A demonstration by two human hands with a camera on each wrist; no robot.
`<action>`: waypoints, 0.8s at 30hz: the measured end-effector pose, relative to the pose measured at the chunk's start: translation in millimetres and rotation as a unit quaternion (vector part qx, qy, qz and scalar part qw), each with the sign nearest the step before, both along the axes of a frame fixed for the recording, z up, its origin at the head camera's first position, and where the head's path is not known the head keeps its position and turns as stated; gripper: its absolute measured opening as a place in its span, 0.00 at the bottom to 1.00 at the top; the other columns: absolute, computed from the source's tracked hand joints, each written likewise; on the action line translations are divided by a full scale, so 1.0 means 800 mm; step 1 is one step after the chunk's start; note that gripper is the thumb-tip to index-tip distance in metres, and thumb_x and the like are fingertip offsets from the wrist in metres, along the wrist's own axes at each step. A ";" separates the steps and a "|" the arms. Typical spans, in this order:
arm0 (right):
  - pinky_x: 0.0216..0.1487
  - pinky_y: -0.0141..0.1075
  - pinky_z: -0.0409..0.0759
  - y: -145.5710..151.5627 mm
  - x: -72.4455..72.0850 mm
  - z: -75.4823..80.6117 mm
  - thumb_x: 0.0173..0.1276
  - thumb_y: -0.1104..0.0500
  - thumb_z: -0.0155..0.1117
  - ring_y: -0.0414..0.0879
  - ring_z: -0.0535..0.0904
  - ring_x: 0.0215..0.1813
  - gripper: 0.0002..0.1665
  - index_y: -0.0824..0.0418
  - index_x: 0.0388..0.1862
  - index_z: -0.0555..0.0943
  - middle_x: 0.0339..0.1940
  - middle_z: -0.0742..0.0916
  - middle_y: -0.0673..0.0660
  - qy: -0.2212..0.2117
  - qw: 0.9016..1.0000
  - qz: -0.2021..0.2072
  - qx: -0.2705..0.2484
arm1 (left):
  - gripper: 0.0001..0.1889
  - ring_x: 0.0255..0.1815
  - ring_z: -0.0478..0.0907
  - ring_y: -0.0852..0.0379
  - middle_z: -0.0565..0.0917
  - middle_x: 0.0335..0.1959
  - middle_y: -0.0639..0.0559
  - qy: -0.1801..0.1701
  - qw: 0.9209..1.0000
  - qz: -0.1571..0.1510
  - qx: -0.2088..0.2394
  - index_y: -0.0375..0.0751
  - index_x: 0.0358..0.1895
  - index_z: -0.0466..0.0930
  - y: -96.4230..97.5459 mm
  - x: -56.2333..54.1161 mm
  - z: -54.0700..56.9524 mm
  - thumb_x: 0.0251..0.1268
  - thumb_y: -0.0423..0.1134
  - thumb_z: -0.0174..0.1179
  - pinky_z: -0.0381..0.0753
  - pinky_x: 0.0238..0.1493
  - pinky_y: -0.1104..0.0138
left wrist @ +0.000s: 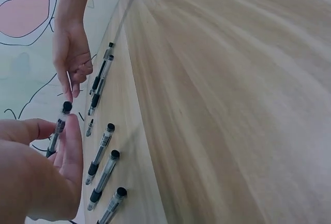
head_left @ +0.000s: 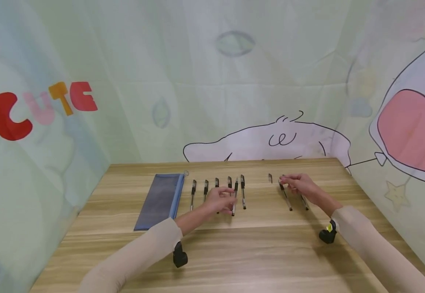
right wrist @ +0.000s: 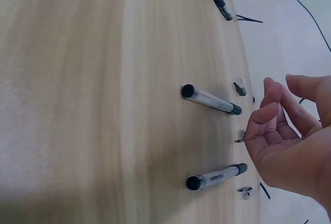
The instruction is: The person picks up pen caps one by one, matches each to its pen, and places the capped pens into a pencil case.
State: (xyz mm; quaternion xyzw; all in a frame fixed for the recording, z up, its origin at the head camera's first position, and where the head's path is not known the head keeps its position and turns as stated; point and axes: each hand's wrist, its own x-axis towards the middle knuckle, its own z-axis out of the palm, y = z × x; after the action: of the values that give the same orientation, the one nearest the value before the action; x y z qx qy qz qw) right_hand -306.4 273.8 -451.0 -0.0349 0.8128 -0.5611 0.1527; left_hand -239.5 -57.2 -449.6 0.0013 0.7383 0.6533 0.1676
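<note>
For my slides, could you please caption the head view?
At a wooden table, left hand holding a pen, right hand near two other pens, blue pouch lying at left.

Lettering on the wall cloth (head_left: 142,61), head view: the single word "CUTE" (head_left: 47,110), in capitals, at left. The C (head_left: 0,116) is red, the U (head_left: 44,118) pale pink, the T (head_left: 62,95) orange, the E (head_left: 76,97) pinkish red. Markings on the pens (head_left: 243,191) are too small to read; the yellow patch (head_left: 330,227) on the right wrist camera (head_left: 327,237) is likewise illegible.
</note>
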 end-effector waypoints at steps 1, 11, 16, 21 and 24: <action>0.34 0.29 0.76 -0.001 -0.002 0.000 0.79 0.54 0.60 0.34 0.75 0.35 0.30 0.75 0.68 0.73 0.46 0.87 0.47 0.000 1.000 0.003 0.000 | 0.22 0.27 0.83 0.60 0.88 0.46 0.36 0.002 1.000 -0.005 -0.003 0.34 0.62 0.78 -0.002 0.003 0.000 0.65 0.29 0.65 0.90 0.33 0.67; 0.41 0.35 0.83 -0.017 -0.026 -0.003 0.79 0.56 0.59 0.50 0.83 0.47 0.25 0.73 0.65 0.77 0.57 0.85 0.70 0.115 0.983 0.021 0.139 | 0.23 0.31 0.84 0.59 0.87 0.46 0.37 0.021 1.000 -0.007 0.014 0.33 0.64 0.74 -0.007 0.019 0.001 0.68 0.30 0.65 0.90 0.37 0.65; 0.45 0.44 0.87 -0.028 -0.039 -0.012 0.75 0.61 0.61 0.62 0.85 0.50 0.19 0.73 0.57 0.82 0.52 0.87 0.72 0.205 0.953 0.028 0.221 | 0.23 0.30 0.85 0.59 0.87 0.48 0.36 0.011 1.000 0.007 0.025 0.34 0.66 0.74 -0.004 0.020 -0.005 0.68 0.30 0.64 0.90 0.37 0.66; 0.40 0.41 0.83 -0.035 -0.054 -0.022 0.74 0.62 0.61 0.59 0.84 0.44 0.18 0.74 0.54 0.83 0.48 0.88 0.72 0.235 0.941 0.037 0.240 | 0.23 0.29 0.85 0.59 0.86 0.48 0.35 0.010 0.999 0.009 0.034 0.33 0.66 0.73 0.000 0.023 -0.010 0.69 0.30 0.64 0.90 0.36 0.66; 0.38 0.39 0.81 -0.036 -0.061 -0.027 0.73 0.60 0.62 0.58 0.84 0.42 0.18 0.74 0.53 0.84 0.46 0.89 0.71 0.245 0.937 0.036 0.247 | 0.23 0.30 0.85 0.58 0.86 0.48 0.36 0.012 0.999 0.010 0.036 0.34 0.66 0.73 0.003 0.024 -0.010 0.69 0.30 0.64 0.90 0.37 0.66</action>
State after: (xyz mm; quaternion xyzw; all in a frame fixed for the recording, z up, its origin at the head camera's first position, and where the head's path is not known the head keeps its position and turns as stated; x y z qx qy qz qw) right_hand -355.2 244.6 -472.8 -0.1619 0.9362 -0.3109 -0.0267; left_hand -220.3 -54.8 -457.7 0.0073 0.7165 0.6809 0.1518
